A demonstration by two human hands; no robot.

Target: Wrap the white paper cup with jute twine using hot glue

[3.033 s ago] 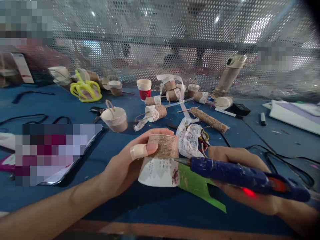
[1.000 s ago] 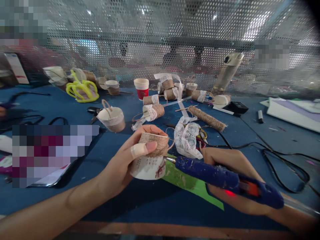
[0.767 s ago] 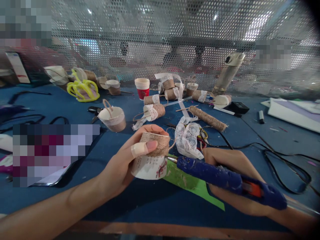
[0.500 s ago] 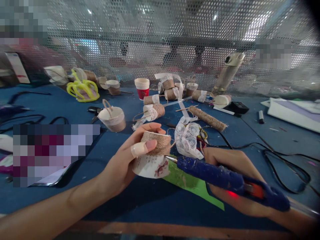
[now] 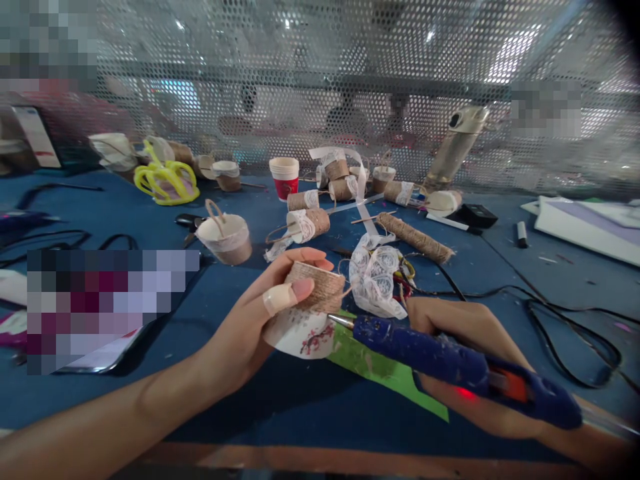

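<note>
My left hand is wrapped round a paper cup, held upside down and slightly tilted. Jute twine winds round the cup's upper part; below it the white wall shows a pink blossom print. A bandage covers part of my left thumb. My right hand grips a blue glue gun whose red light glows. Its metal nozzle sits at the lower edge of the twine, seemingly touching the cup wall. Beneath them lies a green strip. White lace lies just behind my right hand.
Twine-wrapped cups cluster behind, beside a red paper cup stack. A small handled basket stands left. A twine roll, a bottle, black cables and a blurred-out tablet-like thing surround the work area.
The cup has turned slightly in my left hand, so more of the blossom print faces me. The glue gun stays almost in place at the twine's edge.
</note>
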